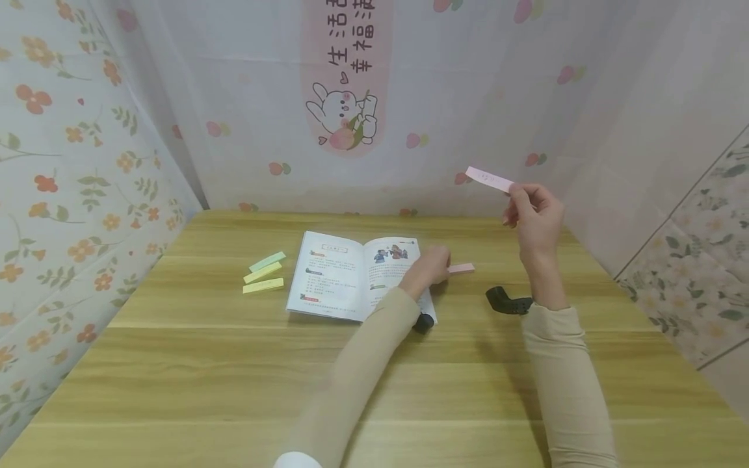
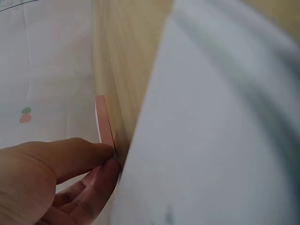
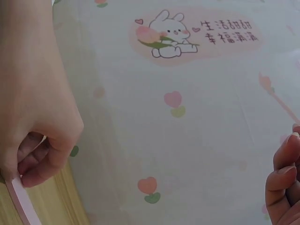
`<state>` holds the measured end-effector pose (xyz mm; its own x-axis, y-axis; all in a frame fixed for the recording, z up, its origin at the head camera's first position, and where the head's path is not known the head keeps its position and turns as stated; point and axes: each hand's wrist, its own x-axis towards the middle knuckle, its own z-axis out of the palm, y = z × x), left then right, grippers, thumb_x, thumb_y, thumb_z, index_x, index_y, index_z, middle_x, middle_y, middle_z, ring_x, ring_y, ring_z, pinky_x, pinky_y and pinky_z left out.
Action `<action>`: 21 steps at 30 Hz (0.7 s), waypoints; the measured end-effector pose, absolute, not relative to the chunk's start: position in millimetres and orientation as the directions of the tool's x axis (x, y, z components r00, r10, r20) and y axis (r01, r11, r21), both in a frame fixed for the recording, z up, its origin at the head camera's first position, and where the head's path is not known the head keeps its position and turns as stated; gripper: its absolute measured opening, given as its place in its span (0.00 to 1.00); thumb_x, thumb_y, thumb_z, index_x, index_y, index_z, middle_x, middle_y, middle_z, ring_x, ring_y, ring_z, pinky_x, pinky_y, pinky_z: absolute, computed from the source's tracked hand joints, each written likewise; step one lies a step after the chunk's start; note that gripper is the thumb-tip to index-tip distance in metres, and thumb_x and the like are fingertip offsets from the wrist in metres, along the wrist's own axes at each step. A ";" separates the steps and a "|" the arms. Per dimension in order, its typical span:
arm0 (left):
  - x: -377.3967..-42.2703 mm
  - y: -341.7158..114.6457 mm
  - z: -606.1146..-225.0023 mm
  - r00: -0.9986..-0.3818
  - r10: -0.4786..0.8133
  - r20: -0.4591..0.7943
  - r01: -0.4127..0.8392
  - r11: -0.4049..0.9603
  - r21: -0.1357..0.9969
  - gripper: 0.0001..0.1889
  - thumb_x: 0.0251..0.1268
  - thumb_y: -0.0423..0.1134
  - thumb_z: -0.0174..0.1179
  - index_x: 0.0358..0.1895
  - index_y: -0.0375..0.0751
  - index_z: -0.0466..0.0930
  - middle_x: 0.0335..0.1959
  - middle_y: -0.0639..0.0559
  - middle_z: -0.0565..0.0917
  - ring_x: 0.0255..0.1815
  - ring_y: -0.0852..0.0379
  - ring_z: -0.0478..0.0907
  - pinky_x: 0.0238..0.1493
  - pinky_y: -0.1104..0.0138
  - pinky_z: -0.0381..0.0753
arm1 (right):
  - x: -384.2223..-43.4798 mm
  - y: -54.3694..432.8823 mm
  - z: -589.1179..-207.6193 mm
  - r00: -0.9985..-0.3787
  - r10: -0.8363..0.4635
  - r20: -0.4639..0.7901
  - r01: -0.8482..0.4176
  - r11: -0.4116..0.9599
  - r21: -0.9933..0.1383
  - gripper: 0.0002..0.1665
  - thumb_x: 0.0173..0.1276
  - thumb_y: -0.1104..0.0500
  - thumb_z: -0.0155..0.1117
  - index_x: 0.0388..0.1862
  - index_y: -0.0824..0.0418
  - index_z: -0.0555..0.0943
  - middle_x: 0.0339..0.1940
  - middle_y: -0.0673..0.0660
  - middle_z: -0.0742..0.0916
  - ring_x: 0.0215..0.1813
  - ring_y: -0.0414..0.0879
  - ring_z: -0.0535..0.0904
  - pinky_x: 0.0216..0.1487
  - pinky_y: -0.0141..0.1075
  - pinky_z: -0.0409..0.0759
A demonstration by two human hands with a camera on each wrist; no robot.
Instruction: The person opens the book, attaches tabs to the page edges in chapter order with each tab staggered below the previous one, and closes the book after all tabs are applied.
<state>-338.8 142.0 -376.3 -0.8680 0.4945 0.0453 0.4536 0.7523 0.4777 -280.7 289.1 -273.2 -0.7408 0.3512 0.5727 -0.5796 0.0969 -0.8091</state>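
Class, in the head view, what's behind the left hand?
The open book and table show around the left hand; anything directly behind it is covered. A pink strip sticks out; its held end is hidden.

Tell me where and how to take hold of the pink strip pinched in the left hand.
Probably best by the pink strip's free end, pinched across its narrow width, coming from the person's right. The left hand covers the end nearer the book, while the rest of the long, thin strip sticks out to the right. The right hand holds another pink strip.
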 end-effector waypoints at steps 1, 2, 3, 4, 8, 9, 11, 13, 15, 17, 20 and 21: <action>-338.9 142.8 -376.1 -0.870 0.491 0.047 0.452 0.757 0.472 0.05 0.67 0.30 0.64 0.43 0.36 0.83 0.39 0.48 0.85 0.36 0.57 0.80 0.37 0.72 0.79 | -280.7 288.7 -273.3 -0.740 0.350 0.574 -0.578 0.105 -0.809 0.15 0.73 0.59 0.65 0.36 0.74 0.81 0.18 0.53 0.78 0.16 0.41 0.72 0.20 0.26 0.71; -338.7 143.4 -375.8 -0.872 0.487 0.051 0.450 0.758 0.472 0.05 0.67 0.30 0.64 0.44 0.36 0.83 0.40 0.48 0.85 0.37 0.56 0.80 0.38 0.71 0.80 | -280.7 288.1 -273.1 -0.740 0.350 0.574 -0.577 0.108 -0.810 0.16 0.73 0.59 0.65 0.36 0.75 0.80 0.18 0.52 0.78 0.16 0.41 0.72 0.20 0.26 0.71; -338.4 144.1 -375.6 -0.876 0.480 0.051 0.443 0.758 0.478 0.07 0.67 0.29 0.63 0.46 0.36 0.83 0.42 0.47 0.85 0.40 0.56 0.81 0.40 0.71 0.80 | -280.8 287.5 -272.9 -0.741 0.349 0.574 -0.576 0.112 -0.810 0.16 0.73 0.59 0.65 0.36 0.74 0.80 0.18 0.52 0.78 0.16 0.40 0.72 0.20 0.26 0.71; -338.2 144.9 -375.5 -0.878 0.476 0.053 0.439 0.757 0.484 0.09 0.68 0.29 0.62 0.49 0.36 0.83 0.45 0.47 0.85 0.43 0.55 0.82 0.43 0.71 0.81 | -280.8 287.1 -272.7 -0.742 0.348 0.573 -0.575 0.109 -0.811 0.15 0.73 0.59 0.65 0.35 0.73 0.81 0.18 0.52 0.78 0.16 0.40 0.72 0.20 0.26 0.71; -338.0 147.9 -376.1 -0.874 0.480 0.081 0.446 0.724 0.526 0.16 0.70 0.30 0.61 0.59 0.37 0.79 0.53 0.44 0.84 0.46 0.54 0.81 0.46 0.70 0.80 | -282.1 286.2 -273.2 -0.747 0.341 0.571 -0.575 0.100 -0.812 0.14 0.73 0.60 0.65 0.35 0.72 0.81 0.18 0.52 0.78 0.16 0.41 0.72 0.20 0.26 0.72; -337.9 148.7 -376.9 -0.870 0.487 0.084 0.448 0.707 0.547 0.18 0.70 0.30 0.61 0.61 0.37 0.78 0.52 0.45 0.84 0.44 0.55 0.80 0.44 0.71 0.80 | -282.2 286.2 -273.5 -0.748 0.340 0.570 -0.575 0.098 -0.812 0.14 0.73 0.60 0.65 0.34 0.72 0.81 0.18 0.52 0.78 0.17 0.41 0.72 0.20 0.26 0.72; -338.0 149.6 -378.6 -0.856 0.508 0.096 0.466 0.677 0.570 0.19 0.70 0.31 0.62 0.62 0.36 0.78 0.49 0.45 0.84 0.39 0.55 0.78 0.38 0.72 0.78 | -282.4 286.4 -274.3 -0.749 0.338 0.570 -0.575 0.098 -0.812 0.13 0.73 0.59 0.65 0.33 0.70 0.82 0.18 0.52 0.78 0.17 0.41 0.72 0.20 0.26 0.72; -337.5 149.7 -380.2 -0.843 0.529 0.097 0.479 0.658 0.581 0.20 0.69 0.31 0.62 0.63 0.36 0.77 0.47 0.46 0.84 0.36 0.57 0.76 0.34 0.73 0.75 | -282.3 286.8 -275.1 -0.749 0.337 0.571 -0.576 0.095 -0.812 0.12 0.73 0.60 0.65 0.33 0.68 0.82 0.18 0.53 0.78 0.17 0.41 0.72 0.20 0.26 0.72; -336.4 148.8 -380.5 -0.832 0.547 0.087 0.486 0.646 0.589 0.21 0.70 0.31 0.61 0.64 0.35 0.75 0.47 0.46 0.83 0.36 0.57 0.74 0.33 0.73 0.73 | -282.0 286.9 -275.6 -0.746 0.336 0.575 -0.579 0.097 -0.809 0.12 0.73 0.60 0.65 0.32 0.68 0.82 0.19 0.53 0.78 0.17 0.41 0.72 0.20 0.27 0.72; -335.4 147.2 -379.5 -0.820 0.567 0.077 0.500 0.644 0.579 0.22 0.71 0.31 0.60 0.66 0.35 0.74 0.50 0.46 0.83 0.37 0.57 0.74 0.36 0.72 0.73 | -282.0 286.7 -276.0 -0.743 0.333 0.580 -0.581 0.108 -0.807 0.12 0.73 0.60 0.65 0.32 0.67 0.82 0.19 0.53 0.78 0.17 0.41 0.72 0.20 0.27 0.72; -333.5 144.9 -376.9 -0.801 0.596 0.057 0.519 0.643 0.562 0.22 0.73 0.32 0.57 0.68 0.36 0.72 0.55 0.45 0.82 0.41 0.56 0.75 0.41 0.70 0.75 | -282.3 286.2 -276.5 -0.743 0.328 0.583 -0.581 0.115 -0.806 0.11 0.73 0.60 0.65 0.32 0.67 0.82 0.18 0.52 0.78 0.17 0.40 0.72 0.20 0.27 0.72; -332.8 144.4 -375.8 -0.797 0.602 0.050 0.525 0.649 0.551 0.22 0.73 0.33 0.57 0.69 0.37 0.72 0.57 0.46 0.82 0.43 0.57 0.75 0.43 0.70 0.75 | -282.5 286.0 -276.7 -0.744 0.327 0.582 -0.580 0.115 -0.806 0.11 0.73 0.60 0.65 0.32 0.67 0.82 0.18 0.52 0.78 0.17 0.40 0.72 0.20 0.27 0.72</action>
<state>-332.8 144.4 -375.8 -0.7970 0.6020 0.0498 0.5247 0.6491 0.5508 -282.5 286.0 -276.7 -0.7444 0.3270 0.5822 -0.5800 0.1152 -0.8064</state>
